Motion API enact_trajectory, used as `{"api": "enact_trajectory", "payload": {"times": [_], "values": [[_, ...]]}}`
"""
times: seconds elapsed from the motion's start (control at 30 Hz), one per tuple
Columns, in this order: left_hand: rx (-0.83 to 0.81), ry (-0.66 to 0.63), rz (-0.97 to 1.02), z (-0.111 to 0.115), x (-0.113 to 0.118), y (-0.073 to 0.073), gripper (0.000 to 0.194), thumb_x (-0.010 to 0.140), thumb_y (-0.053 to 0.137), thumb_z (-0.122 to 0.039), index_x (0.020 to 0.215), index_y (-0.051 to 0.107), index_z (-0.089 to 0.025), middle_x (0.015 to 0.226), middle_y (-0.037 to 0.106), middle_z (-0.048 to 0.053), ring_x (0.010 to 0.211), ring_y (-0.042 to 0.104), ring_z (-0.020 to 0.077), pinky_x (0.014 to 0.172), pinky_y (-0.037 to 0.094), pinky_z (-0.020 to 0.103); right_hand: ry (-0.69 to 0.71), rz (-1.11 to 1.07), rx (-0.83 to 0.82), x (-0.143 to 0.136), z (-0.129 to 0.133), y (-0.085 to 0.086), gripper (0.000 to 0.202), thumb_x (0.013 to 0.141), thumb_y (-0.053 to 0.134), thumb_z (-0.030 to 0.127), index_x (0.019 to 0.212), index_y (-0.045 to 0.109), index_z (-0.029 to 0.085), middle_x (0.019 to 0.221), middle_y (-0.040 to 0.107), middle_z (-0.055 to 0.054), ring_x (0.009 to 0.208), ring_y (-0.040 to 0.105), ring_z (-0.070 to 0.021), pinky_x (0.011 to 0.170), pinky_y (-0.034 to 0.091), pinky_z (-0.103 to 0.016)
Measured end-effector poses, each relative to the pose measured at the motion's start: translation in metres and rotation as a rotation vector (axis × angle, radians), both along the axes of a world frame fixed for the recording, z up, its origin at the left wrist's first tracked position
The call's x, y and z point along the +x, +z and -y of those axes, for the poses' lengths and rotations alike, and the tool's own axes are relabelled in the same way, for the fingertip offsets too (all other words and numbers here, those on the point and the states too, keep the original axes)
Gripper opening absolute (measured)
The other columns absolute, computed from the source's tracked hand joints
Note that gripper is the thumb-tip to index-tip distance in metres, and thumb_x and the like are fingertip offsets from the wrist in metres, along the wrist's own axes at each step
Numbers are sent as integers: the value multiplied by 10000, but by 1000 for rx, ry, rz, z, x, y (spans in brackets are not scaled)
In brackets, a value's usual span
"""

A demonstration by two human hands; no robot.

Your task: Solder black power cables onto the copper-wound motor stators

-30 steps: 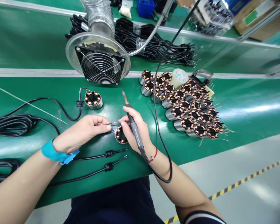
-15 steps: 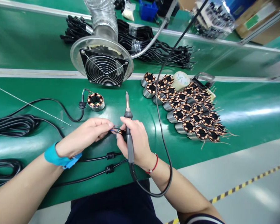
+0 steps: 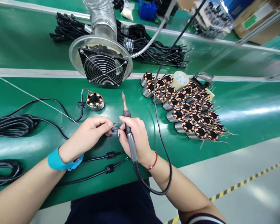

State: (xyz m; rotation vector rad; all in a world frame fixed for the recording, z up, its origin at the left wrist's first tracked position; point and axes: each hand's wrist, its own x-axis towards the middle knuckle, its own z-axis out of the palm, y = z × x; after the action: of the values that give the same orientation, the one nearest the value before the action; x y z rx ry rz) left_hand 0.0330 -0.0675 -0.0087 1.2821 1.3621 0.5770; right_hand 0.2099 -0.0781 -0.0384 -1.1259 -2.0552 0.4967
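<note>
The soldering iron [image 3: 131, 144] looks smooth plastic (dull metal towards the tip [image 3: 123, 99]), the tabletop [image 3: 254, 115] glossy.

There's a teal wristband [image 3: 55, 159], a beaded red bracelet [image 3: 156, 159] — and a dark, white-striped sleeve [image 3: 206, 221].

Left hand [image 3: 93, 131] pinches beside curled right hand [image 3: 139, 137]

Yellow-and-black striped tape [image 3: 248, 180] crosses the pale floor [image 3: 220, 169].
</note>
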Motion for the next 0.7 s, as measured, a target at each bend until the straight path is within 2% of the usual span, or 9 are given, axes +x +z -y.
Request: {"api": "enact_trajectory", "payload": {"times": [0.13, 0.27, 0.33, 0.47, 0.5, 0.63, 0.7], "values": [[18, 58, 38, -1, -1, 2, 223, 854, 552, -350, 747, 622, -167, 721, 634, 0, 710, 561, 126, 690, 418, 238, 141, 15, 7, 3, 2, 0, 440, 825, 506, 146, 1247, 455, 259, 861, 653, -3, 825, 570, -199, 772, 441, -379], [-30, 70, 69, 0, -1, 1, 201, 853, 561, -339, 741, 575, -173, 608, 549, -35, 587, 502, 98, 582, 384, 221, -8, -177, -72, 0, 0, -4, 464, 866, 501, 175, 1310, 389, 255, 1004, 652, -37, 918, 620, -188, 842, 497, -386], [-14, 79, 72, 1, -1, 1, 185, 837, 579, -323, 731, 570, -172, 604, 514, -44, 552, 452, 84, 535, 351, 211, 8, -247, -177, -3, -2, -6, 454, 877, 506, 185, 1310, 385, 254, 1043, 650, -40, 944, 636, -174, 846, 523, -360], [24, 81, 63, 0, -2, 1, 164, 794, 630, -311, 730, 612, -161, 656, 575, -29, 584, 481, 82, 553, 370, 202, 59, -396, -394, -6, -3, -9, 375, 912, 457, 170, 1272, 398, 254, 879, 640, 16, 707, 625, -106, 643, 540, -244], [30, 79, 49, 0, -2, 2, 163, 785, 641, -309, 725, 623, -159, 667, 596, -24, 601, 502, 86, 570, 384, 202, 44, -422, -403, -6, -3, -10, 370, 914, 457, 169, 1271, 400, 251, 880, 633, 16, 708, 619, -102, 645, 538, -239], [65, 63, -57, 0, -1, 4, 161, 790, 638, -308, 725, 671, -164, 687, 655, -11, 637, 555, 102, 615, 421, 211, 20, -371, -327, -2, -2, -10, 377, 906, 491, 159, 1265, 431, 256, 933, 646, -1, 857, 630, -135, 818, 526, -313], [99, 50, -108, 1, -1, 4, 177, 804, 623, -322, 743, 693, -171, 706, 678, -4, 641, 564, 110, 616, 429, 218, 27, -322, -292, -1, -3, -11, 393, 902, 501, 155, 1271, 428, 267, 937, 658, -1, 861, 634, -145, 822, 517, -328]]}}
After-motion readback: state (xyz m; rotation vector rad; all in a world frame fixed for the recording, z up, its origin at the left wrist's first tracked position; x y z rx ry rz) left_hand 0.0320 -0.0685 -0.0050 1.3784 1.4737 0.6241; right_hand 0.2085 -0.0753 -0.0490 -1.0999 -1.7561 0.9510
